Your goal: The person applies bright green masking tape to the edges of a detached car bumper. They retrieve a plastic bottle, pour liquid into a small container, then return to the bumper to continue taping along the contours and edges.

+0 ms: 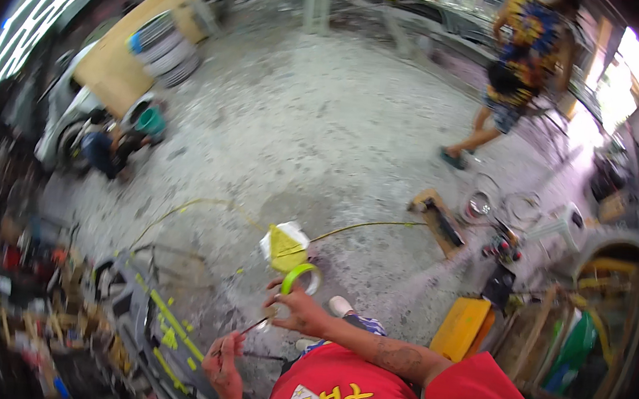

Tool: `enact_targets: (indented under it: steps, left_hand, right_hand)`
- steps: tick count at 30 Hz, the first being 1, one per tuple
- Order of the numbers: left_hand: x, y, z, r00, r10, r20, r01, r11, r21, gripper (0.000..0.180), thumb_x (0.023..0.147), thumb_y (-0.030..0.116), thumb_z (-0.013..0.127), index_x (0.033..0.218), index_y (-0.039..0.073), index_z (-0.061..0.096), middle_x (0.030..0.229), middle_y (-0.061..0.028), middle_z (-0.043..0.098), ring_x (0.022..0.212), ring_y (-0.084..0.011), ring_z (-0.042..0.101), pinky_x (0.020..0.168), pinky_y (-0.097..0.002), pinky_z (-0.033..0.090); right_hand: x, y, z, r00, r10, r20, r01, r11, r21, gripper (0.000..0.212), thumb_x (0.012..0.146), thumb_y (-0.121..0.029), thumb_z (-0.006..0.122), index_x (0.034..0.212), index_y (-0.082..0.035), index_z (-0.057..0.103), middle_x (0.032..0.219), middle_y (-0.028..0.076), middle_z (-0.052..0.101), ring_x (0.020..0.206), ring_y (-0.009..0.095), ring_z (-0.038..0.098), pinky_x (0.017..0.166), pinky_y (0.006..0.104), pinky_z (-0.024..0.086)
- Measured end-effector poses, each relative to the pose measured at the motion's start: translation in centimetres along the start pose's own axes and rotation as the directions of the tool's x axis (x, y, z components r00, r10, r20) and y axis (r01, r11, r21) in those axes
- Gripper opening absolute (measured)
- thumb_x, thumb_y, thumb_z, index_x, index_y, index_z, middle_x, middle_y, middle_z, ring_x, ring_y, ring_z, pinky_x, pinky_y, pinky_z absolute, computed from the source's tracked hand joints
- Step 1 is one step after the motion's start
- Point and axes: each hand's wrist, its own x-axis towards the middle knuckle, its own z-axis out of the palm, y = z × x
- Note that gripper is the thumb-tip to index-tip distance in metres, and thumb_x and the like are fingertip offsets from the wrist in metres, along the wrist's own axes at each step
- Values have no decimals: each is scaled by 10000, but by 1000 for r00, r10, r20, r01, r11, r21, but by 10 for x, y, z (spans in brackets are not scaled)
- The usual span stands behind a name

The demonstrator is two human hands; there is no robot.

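My right hand (299, 311) is closed around the edge of a roll of bright yellow-green masking tape (302, 278). Lower and to the left, my left hand (224, 365) is closed with its fingertips pinched, a little blurred. Between the two hands runs a thin dark-red stick-like thing (253, 325); its kind is too small to tell. Just beyond the roll is a yellow piece with white paper (285, 247) around its edge. Left of my left hand lies a dark car bumper (140, 319) with strips of yellow-green tape on it.
An orange-yellow box (462, 328) and wooden frames (545, 337) stand at the right. A hose (363, 224) crosses the floor to a wooden piece (439, 224). One person (528, 66) is at the far right; another (105, 150) crouches by a car wheel at the left.
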Motion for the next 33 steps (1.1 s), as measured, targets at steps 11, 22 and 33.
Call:
enact_targets:
  steps: [11, 22, 33]
  left_hand:
    - [0, 2, 1, 991, 54, -124, -56, 998, -10, 277, 1023, 210, 610, 1088, -25, 742, 965, -89, 761, 825, -118, 656, 743, -266, 523]
    - [-20, -8, -24, 969, -91, -229, 55, 986, -158, 259, 1020, 183, 608, 1118, -21, 732, 1027, -110, 763, 878, -156, 687, 777, -289, 536]
    - [-27, -82, -96, 928, -307, -212, 118, 780, -614, 258, 1024, 188, 608, 1155, -9, 710, 1017, -97, 754, 835, -119, 651, 777, -274, 524]
  right_hand:
    - [31, -5, -6, 994, 2, 108, 2, 999, -41, 419, 681, -154, 919, 1045, -145, 714, 1317, 64, 551, 1163, 253, 533, 700, 338, 498]
    - [45, 0, 27, 960, -5, 280, 14, 999, -28, 443, 664, -152, 933, 1049, -160, 715, 1316, 65, 555, 1108, 242, 541, 714, 330, 490]
    - [83, -27, 96, 902, -3, 432, 6, 1000, -6, 448, 708, -202, 927, 1110, -153, 738, 1138, 48, 640, 883, 176, 584, 655, 302, 464]
